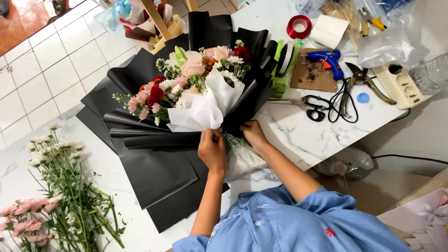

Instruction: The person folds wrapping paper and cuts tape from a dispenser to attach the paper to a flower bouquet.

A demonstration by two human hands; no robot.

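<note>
Matt black wrapping paper sheets (154,172) are seen smooth and faintly sheened — folded around crisp white tissue paper (200,112). The white marble-patterned worktop (303,135) appears glossy; a rough brown cardboard pad (313,74) and black-handled metal scissors (303,103) lie there.

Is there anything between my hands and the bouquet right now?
No. Both hands are already on the bouquet: the left hand pinches the white paper at its base, and the right hand grips the black wrap beside it.
</note>
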